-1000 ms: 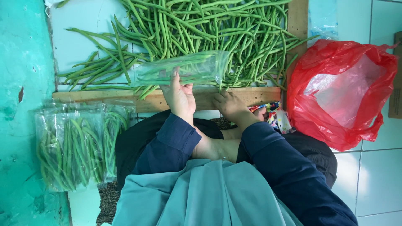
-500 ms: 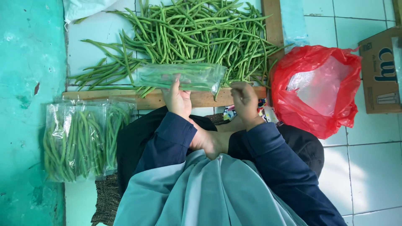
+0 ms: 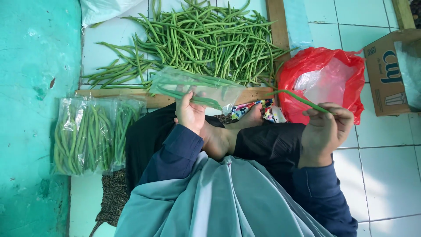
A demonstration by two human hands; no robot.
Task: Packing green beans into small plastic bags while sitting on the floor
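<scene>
slippage looked the likeliest trouble: the left hand (image 3: 189, 113) pinched the clear plastic bag (image 3: 199, 87) by its near edge only, so the few beans inside could tip it and spill toward the bean pile (image 3: 197, 39) on the floor. the right hand (image 3: 325, 131) was closed around a single green bean (image 3: 300, 100), gripped at one end, its free length pointing toward the red plastic bag (image 3: 322, 81); a loose grip could have dropped it there. the bean sat well apart from the clear bag's mouth, off to the right. filled packets (image 3: 90, 134) lay beside the left knee.
</scene>
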